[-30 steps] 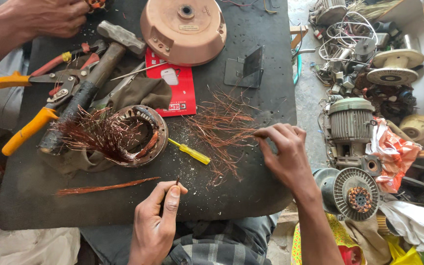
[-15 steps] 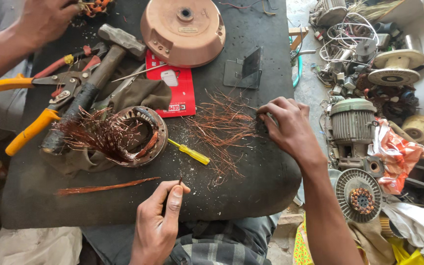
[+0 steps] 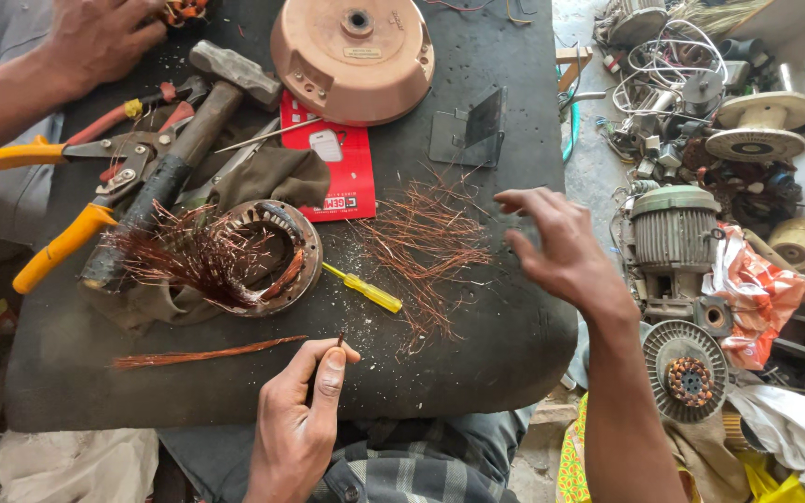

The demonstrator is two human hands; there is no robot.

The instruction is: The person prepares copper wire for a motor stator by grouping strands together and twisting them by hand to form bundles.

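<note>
- Head view: my left hand (image 3: 295, 433) pinches a short wire (image 3: 338, 341) near the table edge.
- My right hand (image 3: 561, 247) hovers open, empty, beside the loose wires (image 3: 426, 242).
- I advise gathering strands aligned, clear of the stator (image 3: 267, 256).

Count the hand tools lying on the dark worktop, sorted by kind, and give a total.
Grey steel hammer with a dark taped handle: 1
Small yellow-handled screwdriver: 1
Orange-handled cutters: 1
Red-handled pliers: 1
Total: 4
</note>
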